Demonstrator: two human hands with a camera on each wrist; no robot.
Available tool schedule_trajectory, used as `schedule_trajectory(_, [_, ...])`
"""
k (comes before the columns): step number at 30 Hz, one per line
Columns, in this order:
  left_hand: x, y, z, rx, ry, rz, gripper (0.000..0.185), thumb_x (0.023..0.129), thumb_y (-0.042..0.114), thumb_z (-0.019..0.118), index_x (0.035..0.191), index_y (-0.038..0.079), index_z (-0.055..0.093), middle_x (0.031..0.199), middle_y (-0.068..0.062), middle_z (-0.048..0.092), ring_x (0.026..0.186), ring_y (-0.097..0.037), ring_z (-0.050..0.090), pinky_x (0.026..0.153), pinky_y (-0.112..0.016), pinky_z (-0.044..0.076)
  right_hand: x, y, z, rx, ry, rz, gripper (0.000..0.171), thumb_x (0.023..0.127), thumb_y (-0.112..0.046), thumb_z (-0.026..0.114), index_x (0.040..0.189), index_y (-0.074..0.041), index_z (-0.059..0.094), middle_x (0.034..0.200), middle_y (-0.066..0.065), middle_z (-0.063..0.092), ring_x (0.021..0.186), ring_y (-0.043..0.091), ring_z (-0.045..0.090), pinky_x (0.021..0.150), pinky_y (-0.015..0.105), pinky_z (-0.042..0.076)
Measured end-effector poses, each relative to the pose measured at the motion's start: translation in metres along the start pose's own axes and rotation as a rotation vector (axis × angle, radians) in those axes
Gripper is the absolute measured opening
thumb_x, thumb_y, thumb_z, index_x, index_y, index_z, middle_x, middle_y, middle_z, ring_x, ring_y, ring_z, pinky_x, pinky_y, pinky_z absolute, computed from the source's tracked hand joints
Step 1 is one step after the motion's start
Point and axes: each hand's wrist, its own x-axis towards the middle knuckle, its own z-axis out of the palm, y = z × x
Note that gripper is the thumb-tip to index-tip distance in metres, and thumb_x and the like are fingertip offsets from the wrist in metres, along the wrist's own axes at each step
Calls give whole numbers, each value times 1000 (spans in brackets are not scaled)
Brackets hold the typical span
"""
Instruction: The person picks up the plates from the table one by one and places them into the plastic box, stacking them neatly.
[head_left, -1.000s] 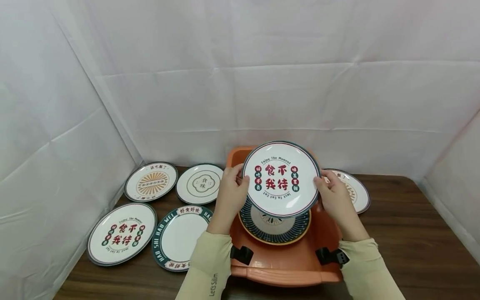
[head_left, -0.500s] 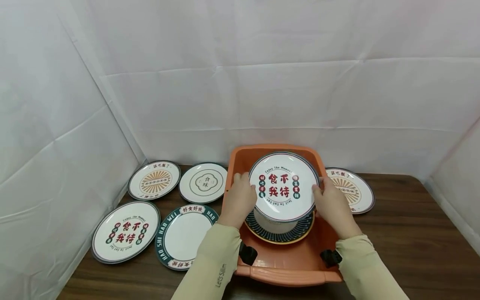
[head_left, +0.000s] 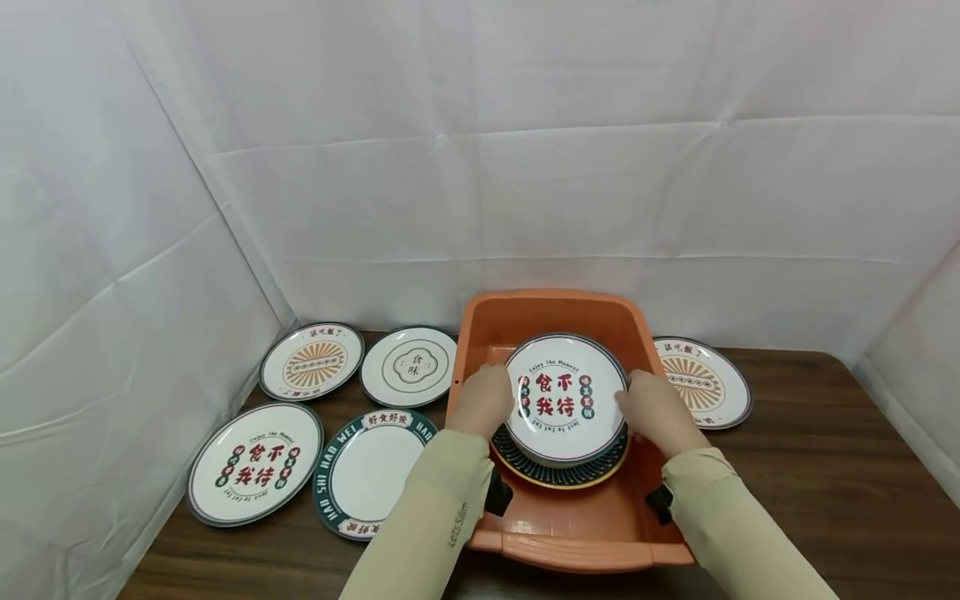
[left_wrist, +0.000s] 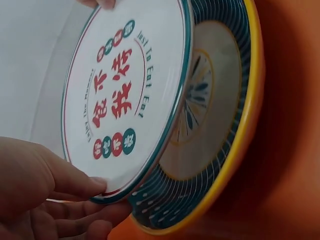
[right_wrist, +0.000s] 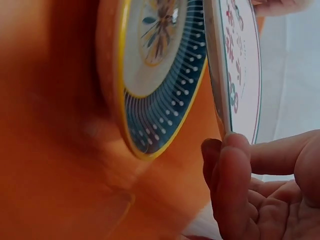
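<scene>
A white plate (head_left: 566, 396) with red lettering and a dark green rim is held level by both hands, over the orange plastic bin (head_left: 555, 533). My left hand (head_left: 483, 402) pinches its left edge, thumb on top and fingers beneath, as the left wrist view shows. On the opposite edge my right hand (head_left: 660, 412) pinches it too, the fingers (right_wrist: 232, 175) curled under the rim. Below lies a blue-patterned plate (left_wrist: 220, 125) with a yellow rim, inside the bin. In both wrist views a gap shows between the two plates. The upper plate hides most of the lower one in the head view.
To the left on the dark wooden table (head_left: 817, 450) lie a red-lettered plate (head_left: 255, 464), a green-rimmed plate (head_left: 375, 475), a sunburst plate (head_left: 312, 361) and a plain-rimmed plate (head_left: 408, 367). Another sunburst plate (head_left: 701, 383) is right of the bin. A white cloth (head_left: 562, 167) hangs behind.
Both hands have lowered the red-lettered plate toward the blue-patterned plate in the bin. More of the bin's back wall shows now. The plates on the table have stayed put.
</scene>
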Motion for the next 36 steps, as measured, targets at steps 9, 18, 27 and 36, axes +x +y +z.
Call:
schedule_trajectory(9, [2,1,6,42,-62,-24,13,92,15,57,95,5,64,72,-4,56,63,-19,54,56,-27,46,12,-3,11,-179,-124,12,47,94,-7,34,130,21,23,60,14,56,47,24,60,42,29,46])
schedule_trajectory(18, [3,6,14,246,-17,11,17,89,22,62,96,8,69,72,-3,60,60,-15,53,52,-27,49,21,-2,22,-203,-201,69,57,94,-7,37,134,21,9,64,17,55,46,24,58,40,28,45])
schedule_trajectory(27, [2,9,17,340,33,4,25,86,29,65,101,8,69,85,-8,57,74,-18,52,62,-29,52,19,1,26,-269,-136,15,48,89,-7,47,124,21,30,75,18,53,61,26,56,52,33,47])
schedule_trajectory(36, [2,9,21,294,22,-1,30,83,28,70,104,6,68,92,-11,56,79,-20,51,70,-31,52,15,-1,26,-279,-65,8,22,90,-6,48,101,13,49,77,15,53,69,27,55,61,36,48])
